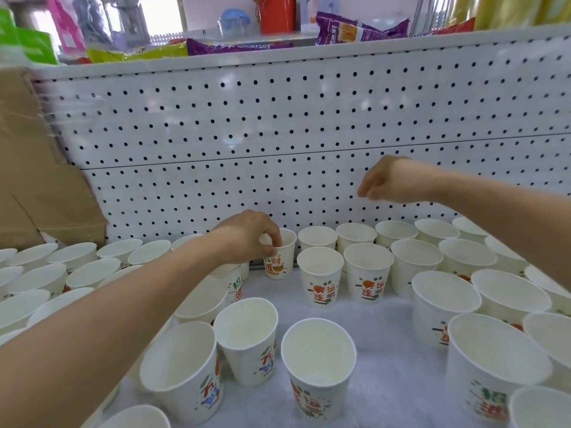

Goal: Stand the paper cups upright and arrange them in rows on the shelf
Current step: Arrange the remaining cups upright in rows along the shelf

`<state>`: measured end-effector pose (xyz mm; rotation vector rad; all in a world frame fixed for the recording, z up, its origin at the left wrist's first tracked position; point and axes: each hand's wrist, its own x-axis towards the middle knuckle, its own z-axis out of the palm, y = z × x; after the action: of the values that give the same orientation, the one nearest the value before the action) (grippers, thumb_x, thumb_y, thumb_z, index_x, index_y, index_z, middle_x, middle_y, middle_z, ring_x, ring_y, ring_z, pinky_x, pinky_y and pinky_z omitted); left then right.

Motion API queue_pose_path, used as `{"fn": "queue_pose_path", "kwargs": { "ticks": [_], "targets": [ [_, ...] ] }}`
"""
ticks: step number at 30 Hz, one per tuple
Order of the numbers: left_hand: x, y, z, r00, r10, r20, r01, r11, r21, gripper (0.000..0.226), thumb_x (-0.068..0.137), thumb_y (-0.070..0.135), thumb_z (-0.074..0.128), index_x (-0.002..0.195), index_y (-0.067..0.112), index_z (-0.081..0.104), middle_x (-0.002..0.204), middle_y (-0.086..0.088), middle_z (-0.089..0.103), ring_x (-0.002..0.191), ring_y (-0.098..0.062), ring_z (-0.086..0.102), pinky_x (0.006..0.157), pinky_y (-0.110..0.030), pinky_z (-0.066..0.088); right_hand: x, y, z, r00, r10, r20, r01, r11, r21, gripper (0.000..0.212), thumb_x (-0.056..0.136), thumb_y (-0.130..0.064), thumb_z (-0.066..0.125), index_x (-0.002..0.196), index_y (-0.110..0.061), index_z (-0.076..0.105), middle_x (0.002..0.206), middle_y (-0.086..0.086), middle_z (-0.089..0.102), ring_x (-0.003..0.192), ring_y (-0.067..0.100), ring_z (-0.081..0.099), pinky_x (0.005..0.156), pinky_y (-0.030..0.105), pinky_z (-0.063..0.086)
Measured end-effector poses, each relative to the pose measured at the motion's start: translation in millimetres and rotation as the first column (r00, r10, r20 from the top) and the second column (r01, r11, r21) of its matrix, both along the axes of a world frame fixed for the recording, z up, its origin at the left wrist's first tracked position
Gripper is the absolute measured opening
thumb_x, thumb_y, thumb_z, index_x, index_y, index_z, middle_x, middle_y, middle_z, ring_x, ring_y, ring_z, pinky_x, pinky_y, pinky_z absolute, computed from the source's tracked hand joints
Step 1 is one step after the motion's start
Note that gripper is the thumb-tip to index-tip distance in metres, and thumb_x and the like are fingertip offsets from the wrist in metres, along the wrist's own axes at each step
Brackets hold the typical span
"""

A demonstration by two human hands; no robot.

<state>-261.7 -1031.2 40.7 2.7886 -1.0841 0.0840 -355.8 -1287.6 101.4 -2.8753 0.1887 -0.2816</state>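
Bright, even daylight fills the view, and the pale window (pixel 160 13) at the top is blown out to white. The glossy white perforated metal back panel (pixel 278 118) carries faint hazy reflections, and its top edge bows from wide-angle distortion. The big white paper cups at the right edge (pixel 497 362) look stretched, with only soft, weak shadows beneath. The left hand (pixel 247 236) and the small printed white paper cup (pixel 279 264) it pinches are fairly sharp. The right hand (pixel 392 180) is slightly smeared, and the purple snack packets (pixel 234 46) above are soft.
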Motion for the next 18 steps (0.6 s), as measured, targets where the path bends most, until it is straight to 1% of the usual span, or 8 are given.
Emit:
{"fn": "queue_pose_path", "kwargs": {
  "ticks": [2,4,8,11,15,16,17,18],
  "targets": [
    [-0.2,-0.8,-0.9,1.000,0.001,0.010,-0.001,1.000,0.013,0.016,0.087,0.032,0.067,0.104,0.032,0.067,0.123,0.009,0.057,0.103,-0.013,0.052,0.089,-0.036,0.048,-5.6,-14.2,-4.5,0.998,-0.033,-0.058,0.032,0.999,-0.017,0.020,0.091,-0.016,0.060,0.103,-0.024,0.073,0.110,-0.005,0.068,0.095,0.016,0.062,0.083,0.029,0.050],
    [-0.6,-2.0,-1.7,1.000,-0.001,0.012,0.001,1.000,0.013,0.020,0.086,0.034,0.068,0.106,0.034,0.065,0.125,0.010,0.056,0.104,-0.013,0.051,0.090,-0.035,0.048,-10.0,-23.1,-12.0,0.991,-0.063,-0.122,0.057,0.997,-0.054,0.019,0.090,-0.019,0.062,0.104,-0.026,0.073,0.114,-0.005,0.068,0.099,0.016,0.062,0.091,0.032,0.051],
    [-2.2,-4.2,-0.4,1.000,-0.008,0.024,0.007,1.000,0.022,0.021,0.087,0.036,0.068,0.108,0.036,0.064,0.128,0.011,0.054,0.107,-0.013,0.050,0.089,-0.033,0.047,-16.0,-28.7,-26.3,0.978,-0.093,-0.187,0.082,0.994,-0.068,0.023,0.090,-0.019,0.061,0.110,-0.024,0.072,0.118,-0.005,0.067,0.104,0.018,0.061,0.095,0.033,0.050],
    [-4.7,-2.6,1.5,0.999,-0.018,0.034,0.017,0.999,0.031,0.024,0.087,0.038,0.066,0.111,0.036,0.063,0.131,0.012,0.053,0.107,-0.010,0.047,0.089,-0.032,0.045,-17.8,-27.8,-32.7,0.973,-0.095,-0.211,0.081,0.994,-0.074,0.023,0.091,-0.018,0.061,0.109,-0.024,0.072,0.116,-0.006,0.067,0.101,0.017,0.060,0.092,0.032,0.050],
    [-11.6,4.5,5.3,0.998,-0.033,0.047,0.034,0.999,-0.025,0.026,0.087,0.039,0.066,0.112,0.035,0.062,0.131,0.012,0.054,0.108,-0.009,0.048,0.089,-0.031,0.043,-18.1,-28.1,-32.5,0.984,-0.099,-0.151,0.092,0.995,-0.048,0.022,0.090,-0.018,0.059,0.107,-0.023,0.073,0.109,-0.004,0.068,0.097,0.018,0.061,0.085,0.030,0.050],
    [-14.3,6.1,6.9,0.997,-0.043,0.063,0.045,0.998,-0.036,0.027,0.087,0.039,0.066,0.113,0.034,0.063,0.131,0.011,0.055,0.109,-0.009,0.048,0.088,-0.029,0.042,-17.4,-29.3,-32.1,0.985,-0.113,-0.130,0.108,0.993,-0.047,0.020,0.090,-0.017,0.059,0.104,-0.018,0.073,0.105,0.000,0.070,0.095,0.022,0.062,0.082,0.033,0.051],
    [-16.9,8.1,8.7,0.995,-0.052,0.080,0.056,0.998,-0.041,0.027,0.087,0.038,0.066,0.113,0.033,0.064,0.131,0.010,0.056,0.111,-0.010,0.049,0.089,-0.029,0.041,-17.4,-29.8,-32.0,0.984,-0.130,-0.119,0.124,0.991,-0.051,0.017,0.090,-0.016,0.059,0.096,-0.012,0.074,0.097,0.006,0.071,0.088,0.026,0.063,0.076,0.036,0.051],
    [-20.2,10.9,10.3,0.994,-0.059,0.093,0.063,0.997,-0.045,0.028,0.087,0.038,0.066,0.114,0.031,0.064,0.131,0.009,0.057,0.114,-0.012,0.050,0.090,-0.029,0.040,-17.3,-29.6,-33.1,0.981,-0.148,-0.123,0.142,0.988,-0.059,0.016,0.090,-0.015,0.058,0.084,-0.007,0.071,0.084,0.012,0.068,0.075,0.030,0.060,0.066,0.037,0.048]
  ]
}}
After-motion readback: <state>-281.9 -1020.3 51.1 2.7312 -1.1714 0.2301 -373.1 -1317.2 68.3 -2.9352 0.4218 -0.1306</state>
